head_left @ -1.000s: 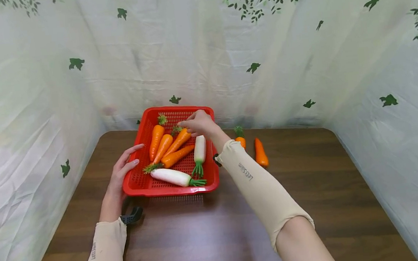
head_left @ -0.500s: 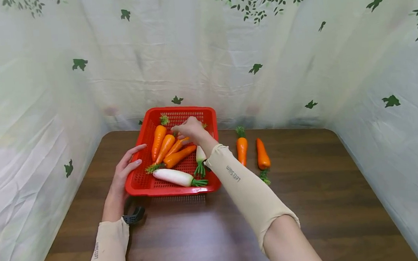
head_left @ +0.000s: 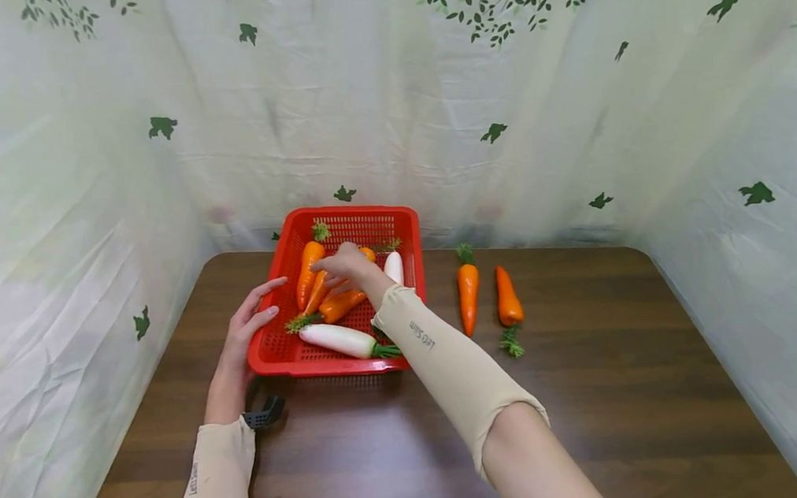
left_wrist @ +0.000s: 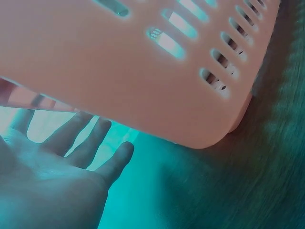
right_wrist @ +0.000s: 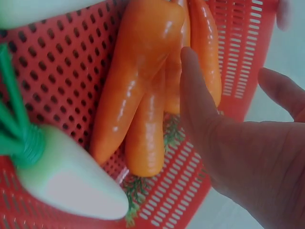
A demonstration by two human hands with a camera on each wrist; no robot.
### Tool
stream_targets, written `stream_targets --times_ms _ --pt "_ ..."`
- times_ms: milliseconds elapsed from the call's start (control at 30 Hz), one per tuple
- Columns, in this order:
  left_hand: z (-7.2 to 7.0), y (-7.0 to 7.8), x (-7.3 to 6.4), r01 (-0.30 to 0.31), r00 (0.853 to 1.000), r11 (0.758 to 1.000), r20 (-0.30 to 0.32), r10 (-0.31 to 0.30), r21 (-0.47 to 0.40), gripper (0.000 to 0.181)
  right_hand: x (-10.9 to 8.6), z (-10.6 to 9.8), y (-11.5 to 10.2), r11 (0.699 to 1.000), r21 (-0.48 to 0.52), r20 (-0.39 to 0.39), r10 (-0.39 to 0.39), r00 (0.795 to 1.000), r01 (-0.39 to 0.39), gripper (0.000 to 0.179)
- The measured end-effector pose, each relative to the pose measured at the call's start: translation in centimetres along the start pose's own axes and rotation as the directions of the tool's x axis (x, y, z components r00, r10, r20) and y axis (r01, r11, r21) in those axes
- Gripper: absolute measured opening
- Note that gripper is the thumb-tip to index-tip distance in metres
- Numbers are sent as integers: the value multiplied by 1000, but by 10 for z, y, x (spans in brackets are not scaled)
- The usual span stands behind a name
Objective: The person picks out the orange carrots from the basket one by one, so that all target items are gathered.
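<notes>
A red plastic basket (head_left: 406, 220) holds several orange carrots (head_left: 310, 272) and two white radishes (head_left: 338, 339). At the basket's left rim is my left hand (head_left: 235, 338), thumb and fingers spread apart; the left wrist view shows its fingers mostly straight, fingertips right at the basket's edge. My right hand (head_left: 350, 265) reaches in over the middle carrots. Seen from the right wrist, the thumb (right_wrist: 195, 81) is extended beside the carrots (right_wrist: 131, 90), the other fingers lie apart from it, and nothing is gripped. The head view has part of these carrots hidden under that hand.
To the right of the basket, two more carrots lie on the brown wooden table (head_left: 593, 358): one carrot (head_left: 469, 290) with its leaves toward the back, another carrot (head_left: 508, 299) with its leaves toward the front. A pale leaf-printed curtain (head_left: 400, 98) surrounds the table.
My right hand has moved left and slightly toward me, across the carrots in the basket. With the forearm shifted, both carrots on the table show fully. My left hand stays at the rim.
</notes>
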State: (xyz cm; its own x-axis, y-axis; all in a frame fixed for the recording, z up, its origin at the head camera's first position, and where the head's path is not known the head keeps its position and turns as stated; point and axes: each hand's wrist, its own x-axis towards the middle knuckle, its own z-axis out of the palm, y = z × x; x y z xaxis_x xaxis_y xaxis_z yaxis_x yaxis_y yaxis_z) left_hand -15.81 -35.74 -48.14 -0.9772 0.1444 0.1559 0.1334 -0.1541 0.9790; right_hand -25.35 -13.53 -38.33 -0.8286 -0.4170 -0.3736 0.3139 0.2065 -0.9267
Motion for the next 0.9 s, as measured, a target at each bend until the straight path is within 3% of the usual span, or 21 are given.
stream_targets --times_ms 233,600,733,900 --pt "0 -1 1 -3 1000 1000 -10 3 -1 51 4 9 -2 1000 18 48 9 999 -10 60" --pt "-2 1 0 0 1000 1000 -11 0 9 52 9 19 -5 999 41 6 15 1000 -16 42" --pt "-3 1 -1 0 1000 1000 -9 0 9 51 10 22 -9 995 88 8 47 999 -47 54" --pt "-2 0 -2 12 1000 1000 -4 -12 12 52 13 23 -11 976 154 64 143 988 -152 69"
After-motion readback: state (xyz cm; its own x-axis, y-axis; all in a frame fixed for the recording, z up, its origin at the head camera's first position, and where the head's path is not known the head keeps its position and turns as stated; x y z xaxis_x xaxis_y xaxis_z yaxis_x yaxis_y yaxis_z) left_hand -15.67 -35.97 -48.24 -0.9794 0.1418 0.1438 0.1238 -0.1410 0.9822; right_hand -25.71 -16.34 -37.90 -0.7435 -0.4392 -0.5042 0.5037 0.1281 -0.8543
